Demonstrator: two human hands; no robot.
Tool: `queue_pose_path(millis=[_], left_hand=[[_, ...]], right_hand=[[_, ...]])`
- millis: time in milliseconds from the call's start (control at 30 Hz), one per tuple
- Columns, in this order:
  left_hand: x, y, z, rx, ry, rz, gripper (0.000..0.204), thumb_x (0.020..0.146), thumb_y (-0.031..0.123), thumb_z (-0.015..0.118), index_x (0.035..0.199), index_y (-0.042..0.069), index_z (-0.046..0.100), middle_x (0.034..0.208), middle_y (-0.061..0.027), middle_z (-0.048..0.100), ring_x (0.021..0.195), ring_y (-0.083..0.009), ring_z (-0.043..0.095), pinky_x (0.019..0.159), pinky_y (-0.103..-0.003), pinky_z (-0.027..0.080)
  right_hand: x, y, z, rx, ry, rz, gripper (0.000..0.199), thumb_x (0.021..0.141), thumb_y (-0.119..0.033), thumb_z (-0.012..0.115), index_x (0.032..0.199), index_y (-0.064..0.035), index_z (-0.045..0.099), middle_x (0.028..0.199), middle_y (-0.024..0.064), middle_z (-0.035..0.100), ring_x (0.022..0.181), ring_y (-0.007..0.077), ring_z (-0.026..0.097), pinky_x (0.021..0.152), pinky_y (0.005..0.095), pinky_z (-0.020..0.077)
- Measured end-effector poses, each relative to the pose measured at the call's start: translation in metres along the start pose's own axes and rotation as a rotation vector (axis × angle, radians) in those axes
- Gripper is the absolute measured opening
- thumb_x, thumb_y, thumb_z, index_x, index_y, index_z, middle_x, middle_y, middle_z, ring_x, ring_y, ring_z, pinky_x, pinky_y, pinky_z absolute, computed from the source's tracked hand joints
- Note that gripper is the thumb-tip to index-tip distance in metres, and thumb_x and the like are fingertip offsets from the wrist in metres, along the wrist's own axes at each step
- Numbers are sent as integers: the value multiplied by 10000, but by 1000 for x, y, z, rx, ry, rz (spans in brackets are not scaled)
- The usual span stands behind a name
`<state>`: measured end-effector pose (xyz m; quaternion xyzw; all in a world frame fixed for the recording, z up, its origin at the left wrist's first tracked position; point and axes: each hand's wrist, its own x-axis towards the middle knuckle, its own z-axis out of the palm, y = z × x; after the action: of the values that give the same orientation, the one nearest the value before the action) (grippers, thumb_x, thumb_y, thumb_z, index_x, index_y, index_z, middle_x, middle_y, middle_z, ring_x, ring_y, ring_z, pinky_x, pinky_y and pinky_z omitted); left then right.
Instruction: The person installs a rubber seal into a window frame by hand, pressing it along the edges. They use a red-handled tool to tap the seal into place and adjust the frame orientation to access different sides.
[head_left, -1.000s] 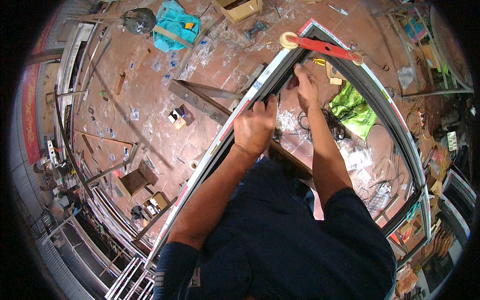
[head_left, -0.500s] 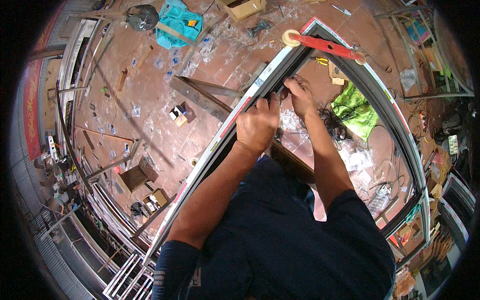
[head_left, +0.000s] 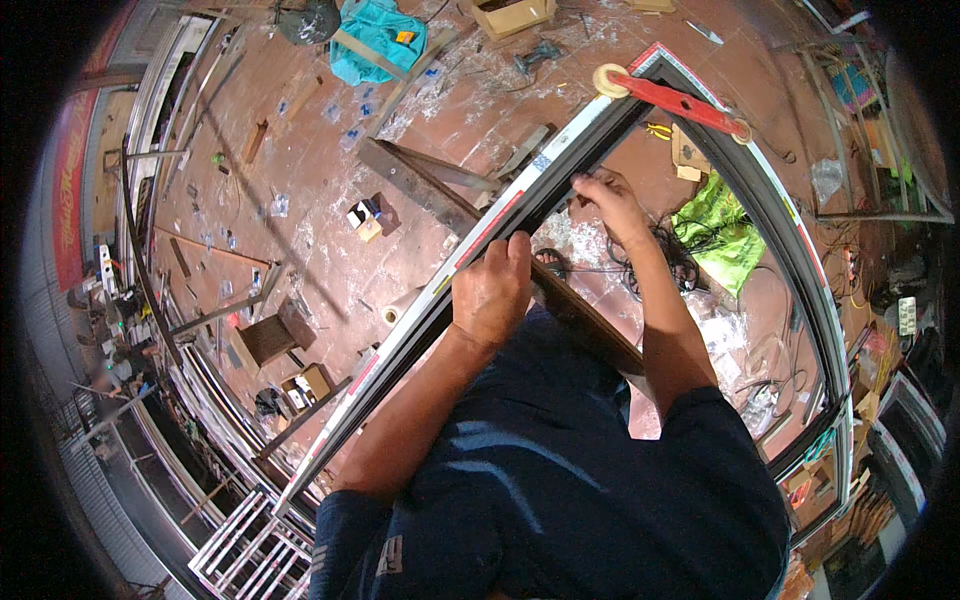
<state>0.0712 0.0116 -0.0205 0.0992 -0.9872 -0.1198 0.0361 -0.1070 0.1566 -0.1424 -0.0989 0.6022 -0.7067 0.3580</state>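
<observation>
A large angled frame point(head_left: 392, 352), white outside with a dark inner profile, runs from the lower left up to a corner and back down the right side. My left hand point(head_left: 491, 293) is closed at the inner edge of its left bar, knuckles up. Farther along the same bar, my right hand point(head_left: 613, 207) has its fingers bent together close to the inner edge. Whatever is between those fingertips is too small to make out. Across the far corner lies a red bar point(head_left: 680, 101) with a round cream disc at each end.
Beneath the frame is a dark metal beam point(head_left: 420, 185). On the tiled floor lie a bright green sheet point(head_left: 722, 232) with black cables, yellow-handled pliers point(head_left: 659, 131), a teal cloth point(head_left: 365, 45) and cardboard boxes point(head_left: 512, 14). Long metal profiles point(head_left: 215, 425) are stacked at left.
My left hand has slid toward me along the bar, away from my right hand. The right hand stays near the same stretch of the bar. The whole view has shifted slightly.
</observation>
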Motion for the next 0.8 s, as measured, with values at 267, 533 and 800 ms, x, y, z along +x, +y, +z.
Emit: queue_pose_path(millis=[267, 533, 800], left_hand=[[1, 4, 3, 114, -96, -4, 179, 905, 95, 657, 1083, 90, 649, 815, -82, 658, 659, -299, 715, 542, -424, 577], [2, 4, 4, 101, 32, 28, 156, 900, 108, 668, 1050, 111, 626, 783, -65, 626, 633, -278, 708, 512, -410, 569], [-1, 4, 11, 162, 6, 44, 132, 906, 131, 675, 1007, 135, 590, 786, -56, 612, 584, -256, 696, 471, -405, 553]], right_hand=[[-7, 3, 17, -6, 114, 1, 256, 982, -251, 646, 919, -17, 731, 763, 65, 709, 683, 172, 661, 678, 307, 510], [-8, 9, 22, 150, -64, 27, 248, 927, -255, 702, 898, -10, 732, 817, 56, 708, 736, 165, 639, 725, 318, 498], [-11, 17, 23, 239, -194, 126, 202, 973, -200, 730, 929, -4, 748, 820, 63, 732, 729, 178, 672, 692, 311, 513]])
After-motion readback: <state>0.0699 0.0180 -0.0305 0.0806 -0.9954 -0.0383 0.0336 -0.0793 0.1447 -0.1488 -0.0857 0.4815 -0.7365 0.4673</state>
